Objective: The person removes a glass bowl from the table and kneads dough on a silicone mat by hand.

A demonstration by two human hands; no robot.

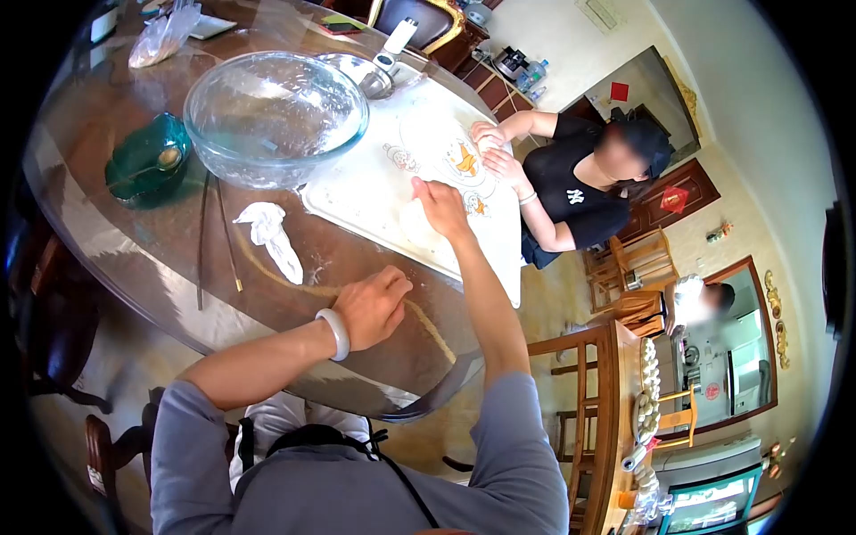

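Observation:
My right hand (441,210) is over the white board (361,192), fingers curled, against a pale lump of dough (417,223) that blends into the floury surface. My left hand (376,308) is loosely closed above the table in front of the board, a pale bangle (334,333) on its wrist. Its palm is hidden, and nothing shows in its fingers. Left of it lies a crumpled white cloth (270,236). Across the board, a co-worker's hands (501,153) rest near its far edge, by printed cartoon figures (464,160).
A large glass bowl (276,160) with white residue stands beside the board, near a metal bowl (366,78). A green bowl (147,169) holds a spoon. Chopsticks (203,241) lie near the round table's edge (160,330). Another table (611,428) carries several pale pieces.

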